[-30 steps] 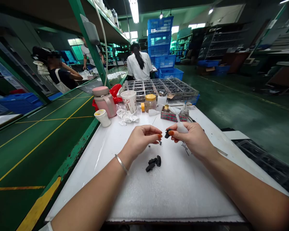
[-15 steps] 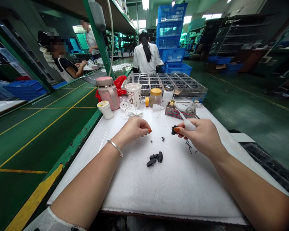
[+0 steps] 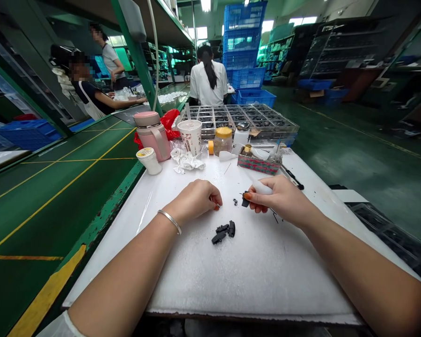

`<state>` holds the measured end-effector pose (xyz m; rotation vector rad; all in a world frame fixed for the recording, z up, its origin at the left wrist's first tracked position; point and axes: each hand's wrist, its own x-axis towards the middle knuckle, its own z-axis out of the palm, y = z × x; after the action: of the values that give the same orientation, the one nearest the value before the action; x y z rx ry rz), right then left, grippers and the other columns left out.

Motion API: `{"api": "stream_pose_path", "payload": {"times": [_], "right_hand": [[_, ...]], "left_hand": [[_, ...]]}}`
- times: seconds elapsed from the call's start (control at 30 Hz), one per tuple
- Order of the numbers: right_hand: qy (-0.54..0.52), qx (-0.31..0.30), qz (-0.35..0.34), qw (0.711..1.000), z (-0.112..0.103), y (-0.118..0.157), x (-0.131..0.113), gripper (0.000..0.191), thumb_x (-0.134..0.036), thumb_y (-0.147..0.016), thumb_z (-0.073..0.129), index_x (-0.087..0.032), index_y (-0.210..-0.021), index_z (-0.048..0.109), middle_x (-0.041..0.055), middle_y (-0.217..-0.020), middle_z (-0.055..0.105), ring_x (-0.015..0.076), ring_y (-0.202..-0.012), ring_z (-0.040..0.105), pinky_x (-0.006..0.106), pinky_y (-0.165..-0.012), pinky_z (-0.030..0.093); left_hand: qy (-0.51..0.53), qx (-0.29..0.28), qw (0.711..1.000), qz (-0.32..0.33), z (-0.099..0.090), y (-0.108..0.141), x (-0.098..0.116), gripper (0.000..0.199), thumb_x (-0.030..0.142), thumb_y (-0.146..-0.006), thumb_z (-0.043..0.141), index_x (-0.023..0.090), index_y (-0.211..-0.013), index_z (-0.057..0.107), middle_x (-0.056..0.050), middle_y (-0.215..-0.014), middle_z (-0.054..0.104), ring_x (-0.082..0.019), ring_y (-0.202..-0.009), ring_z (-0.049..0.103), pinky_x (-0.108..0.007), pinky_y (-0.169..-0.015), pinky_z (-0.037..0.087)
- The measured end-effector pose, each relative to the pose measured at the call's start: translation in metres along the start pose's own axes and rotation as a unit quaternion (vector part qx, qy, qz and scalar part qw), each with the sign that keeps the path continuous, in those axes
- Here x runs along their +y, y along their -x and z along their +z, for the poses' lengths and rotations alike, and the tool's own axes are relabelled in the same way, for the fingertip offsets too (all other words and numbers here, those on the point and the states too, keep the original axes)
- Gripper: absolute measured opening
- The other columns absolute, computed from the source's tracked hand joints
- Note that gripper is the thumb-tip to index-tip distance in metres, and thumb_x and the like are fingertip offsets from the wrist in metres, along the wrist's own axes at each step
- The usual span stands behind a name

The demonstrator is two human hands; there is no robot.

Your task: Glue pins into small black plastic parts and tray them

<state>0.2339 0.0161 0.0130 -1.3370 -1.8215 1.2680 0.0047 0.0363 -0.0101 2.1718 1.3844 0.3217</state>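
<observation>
My left hand (image 3: 200, 199) is low over the white table, thumb and forefinger pinched on a tiny dark ring (image 3: 219, 206) that barely shows at the fingertips. My right hand (image 3: 279, 196) is closed around a white squeeze bottle (image 3: 262, 187). The same hand pinches a small black plastic part (image 3: 245, 200) with a thin pin sticking out of it. Several tiny black rings (image 3: 235, 202) lie between my hands. Nearer to me is a small group of black plastic parts (image 3: 219, 238). Thin black pins (image 3: 275, 217) lie under my right hand, partly hidden.
At the table's back stand a pink thermos (image 3: 150, 135), a paper cup (image 3: 190, 135), a yellow-lidded jar (image 3: 223, 141) and a small patterned box (image 3: 258, 161) of tools. Behind them sits a compartment tray (image 3: 231, 117). A green conveyor (image 3: 66, 182) runs along the left. Co-workers sit and stand beyond.
My left hand has come down and pinched the lone ring from the table. My right hand has moved slightly left with the bottle and black part. A co-worker at left has reached out an arm.
</observation>
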Motion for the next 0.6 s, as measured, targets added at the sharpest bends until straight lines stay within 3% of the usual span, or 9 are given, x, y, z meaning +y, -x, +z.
{"api": "stream_pose_path", "payload": {"times": [0.2, 0.33, 0.47, 0.6], "right_hand": [[-0.068, -0.008, -0.051, 0.996, 0.001, 0.001, 0.002, 0.025, -0.035, -0.073, 0.075, -0.013, -0.071, 0.065, 0.0039, -0.062, 0.067, 0.0108, -0.053, 0.058, 0.020, -0.049, 0.045], [-0.084, 0.011, -0.081, 0.993, 0.003, 0.004, 0.001, 0.025, -0.036, -0.073, 0.077, -0.013, -0.070, 0.065, 0.0038, -0.062, 0.067, 0.0110, -0.054, 0.059, 0.020, -0.051, 0.046], [-0.063, 0.030, -0.102, 0.992, 0.006, 0.010, -0.002, 0.028, -0.040, -0.076, 0.074, -0.013, -0.071, 0.065, 0.0044, -0.063, 0.067, 0.0123, -0.055, 0.059, 0.022, -0.052, 0.047], [-0.045, 0.048, -0.118, 0.991, 0.007, 0.014, -0.005, 0.029, -0.040, -0.078, 0.072, -0.013, -0.070, 0.065, 0.0038, -0.063, 0.066, 0.0125, -0.055, 0.059, 0.023, -0.052, 0.046]], "left_hand": [[-0.033, 0.021, 0.999, 0.032, 0.002, 0.000, 0.002, 0.019, 0.012, -0.074, 0.060, 0.023, -0.076, 0.075, 0.001, -0.078, 0.071, -0.015, -0.074, 0.062, -0.025, -0.067, 0.042], [0.124, 0.022, 0.992, 0.024, -0.002, 0.000, 0.004, 0.010, 0.019, -0.076, 0.064, 0.020, -0.078, 0.074, -0.001, -0.078, 0.071, -0.014, -0.074, 0.062, -0.024, -0.069, 0.045], [0.377, 0.011, 0.926, -0.001, -0.003, 0.002, 0.013, 0.015, 0.028, -0.075, 0.070, 0.013, -0.081, 0.071, -0.006, -0.080, 0.070, -0.015, -0.075, 0.064, -0.023, -0.066, 0.050], [0.522, 0.015, 0.853, -0.010, 0.000, 0.007, 0.025, 0.019, 0.029, -0.073, 0.075, 0.012, -0.077, 0.067, -0.008, -0.082, 0.070, -0.015, -0.075, 0.065, -0.020, -0.063, 0.050]]}}
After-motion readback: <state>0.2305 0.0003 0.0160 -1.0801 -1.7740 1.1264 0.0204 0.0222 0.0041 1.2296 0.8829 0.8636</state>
